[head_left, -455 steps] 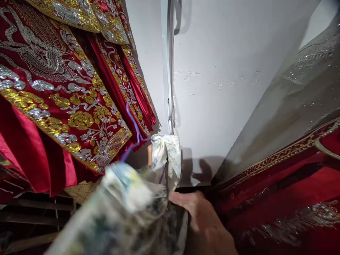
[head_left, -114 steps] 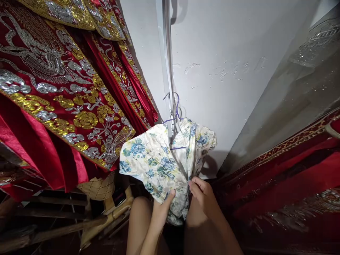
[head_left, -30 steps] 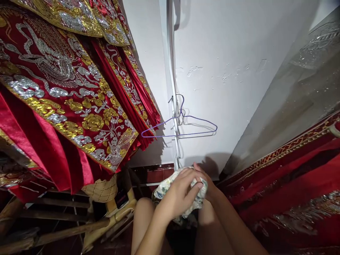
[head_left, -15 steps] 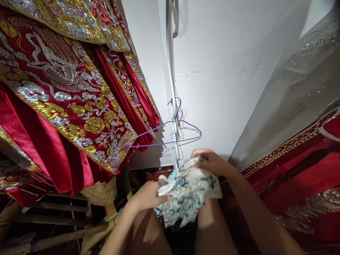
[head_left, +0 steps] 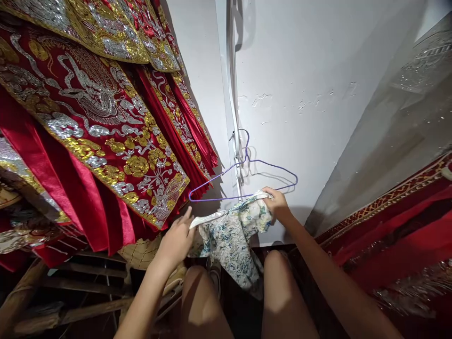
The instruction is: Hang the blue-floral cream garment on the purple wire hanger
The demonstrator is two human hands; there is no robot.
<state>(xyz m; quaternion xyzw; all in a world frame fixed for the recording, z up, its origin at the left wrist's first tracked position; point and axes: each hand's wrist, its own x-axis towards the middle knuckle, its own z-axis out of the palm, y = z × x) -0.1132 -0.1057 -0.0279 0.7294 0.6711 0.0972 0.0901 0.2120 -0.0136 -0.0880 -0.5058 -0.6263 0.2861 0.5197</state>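
Observation:
Between my hands a white garment with a blue and green floral print (head_left: 229,245) is stretched by its top edge and hangs down over my knees. My left hand (head_left: 178,235) grips the left end of that edge, one finger sticking out. My right hand (head_left: 275,201) pinches the right end. Just above the fabric, a purple wire hanger (head_left: 243,162) hangs by its hook on a nail at the wall. Its lower bar runs close to the garment's edge; whether they touch I cannot tell.
Red costumes with gold and silver embroidery (head_left: 116,127) hang at the left. Below them are wooden poles (head_left: 84,308) and a woven basket (head_left: 139,254). A white wall (head_left: 282,70) faces me, with a cable (head_left: 231,84) running down it. More red fabric (head_left: 399,235) lies behind a glass-like panel at the right.
The bunched garment has been spread out and raised between my hands, which moved apart and upward. The hanger has swung, its right end now further right.

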